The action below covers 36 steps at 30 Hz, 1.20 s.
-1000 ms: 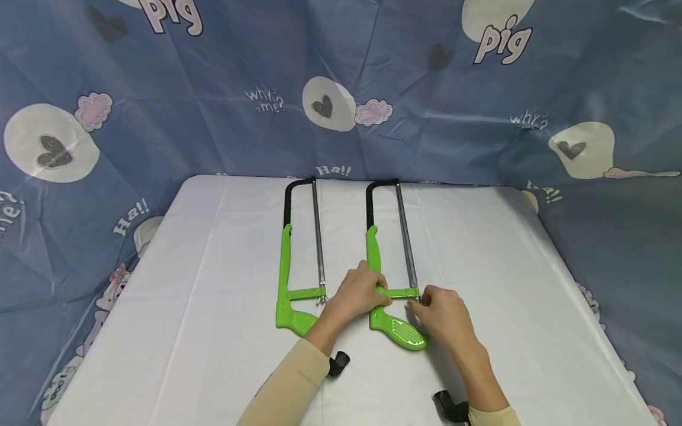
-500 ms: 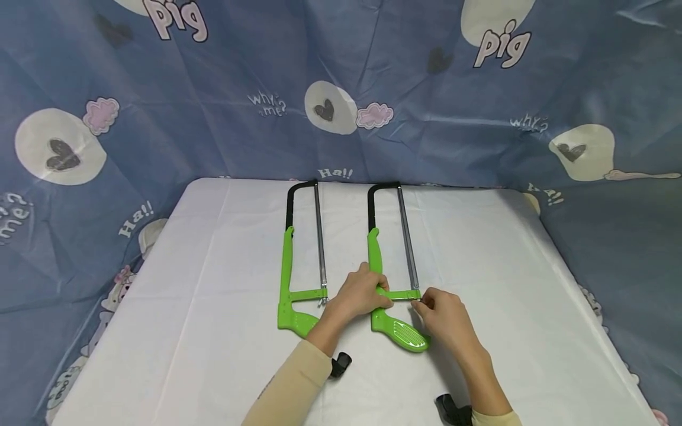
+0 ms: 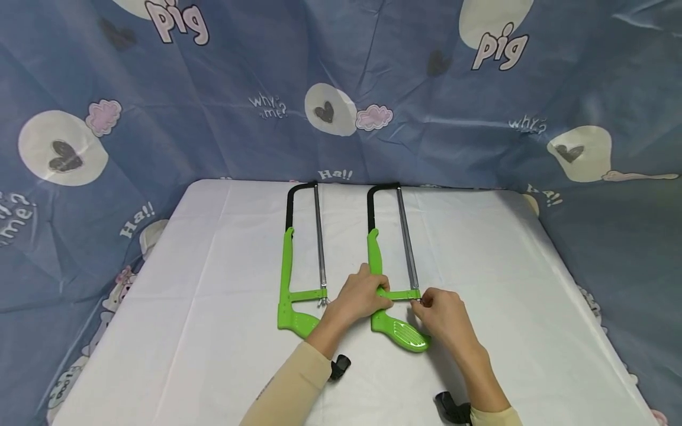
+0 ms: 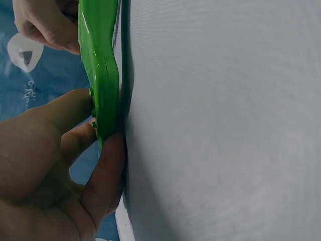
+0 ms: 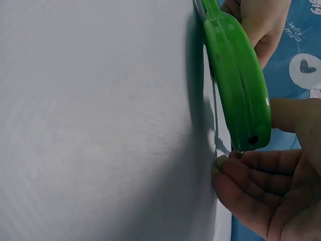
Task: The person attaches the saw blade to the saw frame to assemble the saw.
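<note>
Two hacksaws with green handles and black front frames lie side by side on a white-covered table. My left hand (image 3: pixel 362 293) grips the right-hand hacksaw (image 3: pixel 375 254) where its crossbar meets the frame; in the left wrist view its fingers (image 4: pixel 108 170) hold the green body from both sides. At the blade's near end, my right hand (image 3: pixel 444 313) pinches the small wing nut, which is mostly hidden behind the fingertips. In the right wrist view the green handle (image 5: pixel 241 80) stands in front of that spot. The other hacksaw (image 3: pixel 285 266) shows its own wing nut (image 3: pixel 322 302) uncovered.
The white tabletop (image 3: pixel 213 331) stretches out on both sides of the saws. A blue printed cloth (image 3: pixel 240 148) hangs behind and around the table. Black straps with camera mounts (image 3: pixel 453 408) sit at both wrists.
Both hands stay in nearly the same place on the right-hand hacksaw. The right fingertips shift slightly at the wing nut, and the head view drifts a little.
</note>
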Each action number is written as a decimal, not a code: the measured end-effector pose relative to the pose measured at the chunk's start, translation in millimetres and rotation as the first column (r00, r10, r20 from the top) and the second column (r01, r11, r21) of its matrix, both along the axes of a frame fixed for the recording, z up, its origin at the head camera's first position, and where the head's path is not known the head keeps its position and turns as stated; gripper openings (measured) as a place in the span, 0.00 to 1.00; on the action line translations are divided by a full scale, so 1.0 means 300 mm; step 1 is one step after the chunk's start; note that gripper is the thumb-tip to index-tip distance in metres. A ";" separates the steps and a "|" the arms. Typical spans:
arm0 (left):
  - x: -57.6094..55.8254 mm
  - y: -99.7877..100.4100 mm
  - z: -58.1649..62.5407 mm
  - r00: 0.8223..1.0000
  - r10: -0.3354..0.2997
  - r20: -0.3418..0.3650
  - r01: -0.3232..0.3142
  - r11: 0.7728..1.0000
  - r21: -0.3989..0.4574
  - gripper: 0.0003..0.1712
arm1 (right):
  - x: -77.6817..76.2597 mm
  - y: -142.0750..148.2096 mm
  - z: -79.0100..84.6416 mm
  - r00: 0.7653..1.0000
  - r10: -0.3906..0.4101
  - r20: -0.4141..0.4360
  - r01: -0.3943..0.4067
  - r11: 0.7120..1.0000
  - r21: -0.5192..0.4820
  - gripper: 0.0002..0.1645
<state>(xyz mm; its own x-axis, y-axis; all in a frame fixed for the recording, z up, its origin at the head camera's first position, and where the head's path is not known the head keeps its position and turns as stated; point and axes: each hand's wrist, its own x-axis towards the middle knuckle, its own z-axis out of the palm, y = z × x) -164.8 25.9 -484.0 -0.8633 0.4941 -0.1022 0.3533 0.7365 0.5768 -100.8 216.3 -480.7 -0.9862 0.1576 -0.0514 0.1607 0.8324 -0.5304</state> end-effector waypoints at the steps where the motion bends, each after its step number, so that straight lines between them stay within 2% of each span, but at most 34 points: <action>1: 0.000 0.000 0.000 1.000 0.002 -0.004 -0.002 1.000 -0.005 0.13 | 0.000 0.000 -0.002 1.000 0.003 0.002 -0.003 1.000 0.002 0.11; 6: 0.000 0.000 0.002 1.000 0.002 -0.022 -0.003 1.000 -0.026 0.21 | 0.001 -0.001 -0.009 1.000 0.014 0.018 -0.014 1.000 0.019 0.12; 15: -0.002 -0.008 0.015 1.000 -0.015 0.008 0.016 0.998 -0.061 0.24 | -0.003 -0.006 -0.011 0.999 0.017 0.029 -0.017 1.000 0.020 0.12; 24: -0.010 -0.020 0.020 0.999 -0.012 0.047 0.015 0.999 -0.046 0.25 | -0.011 -0.003 -0.008 0.999 0.045 0.007 -0.045 0.999 0.016 0.13; 30: -0.004 -0.035 0.016 0.997 0.016 0.079 -0.017 1.000 0.015 0.30 | -0.012 0.002 -0.021 0.998 0.058 -0.016 -0.058 0.998 0.018 0.11; 33: 0.001 -0.043 0.014 0.998 0.039 0.050 -0.041 0.998 0.046 0.34 | -0.011 0.006 -0.018 0.997 0.069 -0.017 -0.070 0.998 -0.010 0.13; 36: 0.007 -0.054 0.016 0.998 0.060 -0.011 -0.060 0.996 0.067 0.36 | -0.009 0.009 -0.006 0.996 0.082 -0.043 -0.083 0.996 -0.033 0.17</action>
<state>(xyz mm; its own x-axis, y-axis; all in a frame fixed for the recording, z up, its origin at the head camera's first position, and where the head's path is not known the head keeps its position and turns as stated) -162.7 9.9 -479.2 -0.8927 0.4468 -0.0591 0.3174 0.7165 0.6212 -103.4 219.0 -482.4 -0.9971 0.0746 -0.0139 0.0694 0.8229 -0.5639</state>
